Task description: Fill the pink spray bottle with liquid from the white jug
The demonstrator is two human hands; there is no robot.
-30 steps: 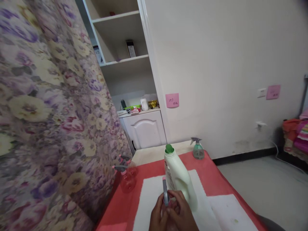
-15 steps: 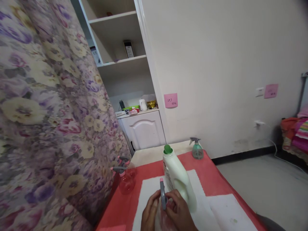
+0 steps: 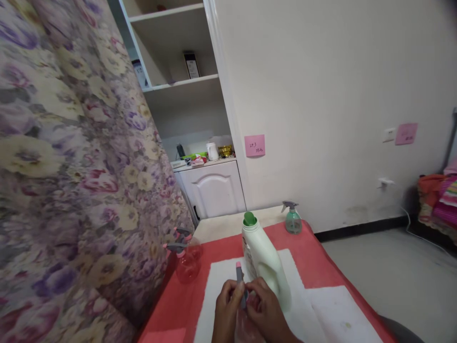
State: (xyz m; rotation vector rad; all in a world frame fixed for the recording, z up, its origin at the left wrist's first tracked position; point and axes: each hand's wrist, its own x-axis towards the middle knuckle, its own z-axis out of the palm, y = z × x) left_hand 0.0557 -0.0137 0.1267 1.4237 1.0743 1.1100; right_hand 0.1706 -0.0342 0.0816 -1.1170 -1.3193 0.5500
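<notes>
At the lower middle, both hands are on a pink, see-through spray bottle with a grey trigger head and a pink nozzle tip. My left hand is closed, its thumb and fingers pinching the grey head. My right hand curls its fingers about the neck just below that head. Much of the bottle body is hidden by the hands and the lower frame edge. Just beyond stands a large pale green jug with its mouth uncapped and something green in the opening.
Two pink spray bottles stand at the table's left. A green spray bottle is at the far right corner. White sheets lie over the red tablecloth. A floral curtain hangs close on the left.
My left hand has shifted slightly right, and its thumb now lies over the grey spray head. My right hand stays about the neck. The view has tilted slightly.
</notes>
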